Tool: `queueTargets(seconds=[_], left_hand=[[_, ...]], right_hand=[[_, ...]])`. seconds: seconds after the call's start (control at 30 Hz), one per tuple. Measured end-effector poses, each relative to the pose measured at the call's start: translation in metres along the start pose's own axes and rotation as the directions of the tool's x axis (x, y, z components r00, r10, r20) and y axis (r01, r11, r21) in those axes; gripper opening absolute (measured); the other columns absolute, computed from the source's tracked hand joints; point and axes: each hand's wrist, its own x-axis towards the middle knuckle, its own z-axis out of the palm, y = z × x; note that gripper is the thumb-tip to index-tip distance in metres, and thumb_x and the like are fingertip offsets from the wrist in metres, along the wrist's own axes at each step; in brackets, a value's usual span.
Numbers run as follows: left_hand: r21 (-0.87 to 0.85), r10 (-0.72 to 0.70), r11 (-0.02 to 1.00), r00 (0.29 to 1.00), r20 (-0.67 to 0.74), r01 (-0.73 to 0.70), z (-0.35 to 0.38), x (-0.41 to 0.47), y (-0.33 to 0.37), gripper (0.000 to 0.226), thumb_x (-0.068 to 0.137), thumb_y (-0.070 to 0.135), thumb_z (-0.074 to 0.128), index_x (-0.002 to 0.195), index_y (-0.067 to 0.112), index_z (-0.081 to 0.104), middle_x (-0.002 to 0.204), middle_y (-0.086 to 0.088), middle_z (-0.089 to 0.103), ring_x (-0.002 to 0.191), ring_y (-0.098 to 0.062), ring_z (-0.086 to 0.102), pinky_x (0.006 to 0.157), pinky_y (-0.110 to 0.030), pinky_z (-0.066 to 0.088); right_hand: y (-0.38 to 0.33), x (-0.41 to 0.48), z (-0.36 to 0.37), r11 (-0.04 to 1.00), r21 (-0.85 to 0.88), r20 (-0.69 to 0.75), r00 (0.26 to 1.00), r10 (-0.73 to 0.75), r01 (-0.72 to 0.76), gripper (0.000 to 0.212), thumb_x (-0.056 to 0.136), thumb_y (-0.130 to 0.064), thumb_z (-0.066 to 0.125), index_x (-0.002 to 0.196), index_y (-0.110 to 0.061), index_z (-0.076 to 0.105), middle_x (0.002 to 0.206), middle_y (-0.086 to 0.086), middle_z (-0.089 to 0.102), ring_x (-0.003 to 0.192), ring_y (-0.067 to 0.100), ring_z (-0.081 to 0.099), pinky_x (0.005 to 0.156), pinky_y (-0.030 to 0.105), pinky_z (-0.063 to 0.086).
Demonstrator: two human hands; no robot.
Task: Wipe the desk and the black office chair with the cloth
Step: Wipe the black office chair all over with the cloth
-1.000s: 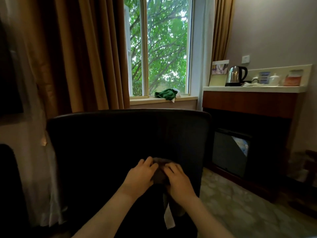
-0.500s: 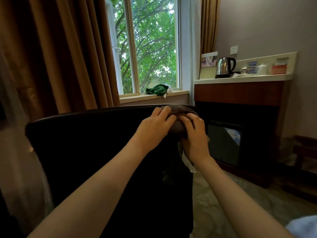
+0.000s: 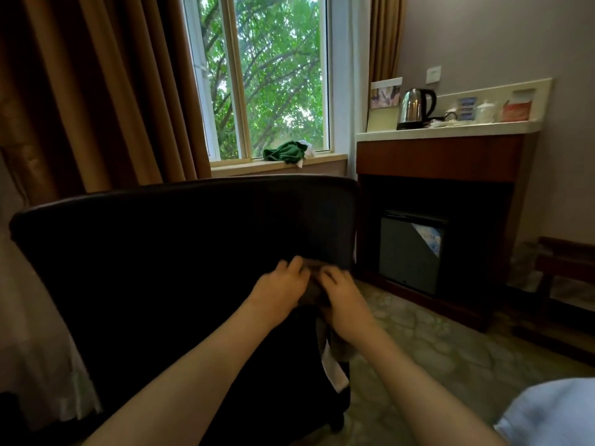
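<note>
The black office chair fills the lower left, its backrest turned toward me. A dark brownish cloth is bunched against the right part of that backrest, well below its top edge. My left hand holds the bunch from the left and my right hand from the right, fingers laid over it and blurred by motion. The cloth's loose end with a white tag hangs below my right palm. No desk is in view.
A green cloth lies on the windowsill behind the chair. To the right stands a wooden counter with a steel kettle and small items, and a minibar beneath it. Brown curtains hang at left. Patterned carpet lies at right.
Both hands slid the cloth from the backrest's lower part up to its top right edge, then back down to the lower part. The view has shifted slightly.
</note>
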Motion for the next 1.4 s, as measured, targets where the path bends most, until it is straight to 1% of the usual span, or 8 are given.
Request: queueTargets(seconds=[0.1,0.23,0.5,0.63,0.8,0.97,1.17,1.4], left_hand=[[0.054,0.095,0.995,0.966,-0.238,-0.085,-0.038,0.027,-0.006,0.039,0.054,0.016,0.082,0.090,0.015,0.066,0.097,-0.007,0.062,0.078,-0.021,0.063,0.043,-0.022,0.048],[0.126,0.165,0.985,0.881,-0.443,-0.121,-0.087,0.075,-0.008,0.038,0.047,0.010,0.081,0.083,0.013,0.069,0.093,-0.012,0.066,0.072,-0.028,0.065,0.049,-0.026,0.050],[0.224,0.116,0.974,0.905,-0.410,-0.023,-0.087,0.116,0.007,0.045,0.087,0.020,0.058,0.130,0.010,0.048,0.135,-0.013,0.046,0.115,-0.032,0.049,0.095,-0.032,0.043],[0.318,0.259,0.923,0.961,-0.098,-0.217,-0.065,0.116,0.023,0.043,0.094,0.011,0.044,0.135,0.004,0.037,0.140,-0.016,0.033,0.128,-0.037,0.033,0.103,-0.041,0.038],[0.213,0.170,0.962,0.985,0.008,-0.168,-0.023,0.063,0.016,0.048,0.095,0.010,0.044,0.141,0.008,0.031,0.145,-0.013,0.029,0.131,-0.030,0.034,0.100,-0.034,0.042],[0.232,0.256,0.957,0.887,-0.384,-0.175,-0.021,0.052,-0.024,0.031,0.075,0.016,0.055,0.103,0.014,0.068,0.104,-0.007,0.065,0.084,-0.023,0.064,0.053,-0.024,0.052],[0.097,0.177,0.984,0.896,-0.408,-0.150,0.028,0.027,-0.034,0.054,0.061,0.014,0.083,0.112,0.009,0.064,0.111,-0.012,0.061,0.089,-0.029,0.061,0.064,-0.032,0.059],[-0.011,0.141,0.988,0.920,-0.366,-0.156,0.084,-0.005,-0.024,0.054,0.054,0.016,0.086,0.106,0.011,0.069,0.109,-0.010,0.065,0.094,-0.025,0.045,0.055,-0.029,0.055]], right_hand=[[0.007,0.022,-0.032,1.000,-0.018,-0.360,0.933,-0.015,0.009,0.052,0.071,0.007,0.068,0.122,0.000,0.057,0.123,0.021,0.053,0.112,0.031,0.047,0.099,0.033,0.039],[0.008,0.060,-0.091,1.000,0.001,-0.592,0.806,0.019,-0.023,0.045,0.079,0.001,0.061,0.123,-0.002,0.056,0.128,0.020,0.049,0.115,0.030,0.043,0.099,0.029,0.034],[0.016,0.081,-0.101,0.909,0.365,-0.384,0.856,0.346,-0.204,0.051,0.079,-0.004,0.067,0.127,-0.015,0.053,0.125,0.007,0.057,0.114,0.019,0.054,0.094,0.025,0.042],[0.015,0.059,-0.073,0.763,0.565,-0.207,0.841,0.500,-0.314,0.046,0.082,-0.003,0.064,0.122,-0.021,0.055,0.108,-0.002,0.061,0.103,0.014,0.058,0.079,0.021,0.043],[0.012,0.031,-0.028,0.860,0.399,-0.123,0.911,0.394,-0.318,0.046,0.085,-0.001,0.059,0.129,-0.012,0.051,0.120,0.008,0.054,0.111,0.024,0.054,0.093,0.025,0.044],[-0.001,0.048,-0.033,0.978,0.151,-0.351,0.917,0.191,-0.146,0.049,0.078,0.002,0.064,0.126,-0.005,0.054,0.127,0.013,0.052,0.116,0.029,0.049,0.098,0.022,0.032],[0.011,0.031,0.000,0.996,-0.089,-0.324,0.946,-0.026,-0.003,0.052,0.073,0.001,0.066,0.124,0.002,0.056,0.124,0.023,0.056,0.110,0.045,0.053,0.093,0.052,0.047],[0.018,0.003,0.073,0.988,-0.154,-0.394,0.918,-0.048,-0.015,0.048,0.076,-0.020,0.047,0.123,-0.009,0.042,0.117,0.020,0.060,0.110,0.030,0.037,0.088,0.048,0.048]])
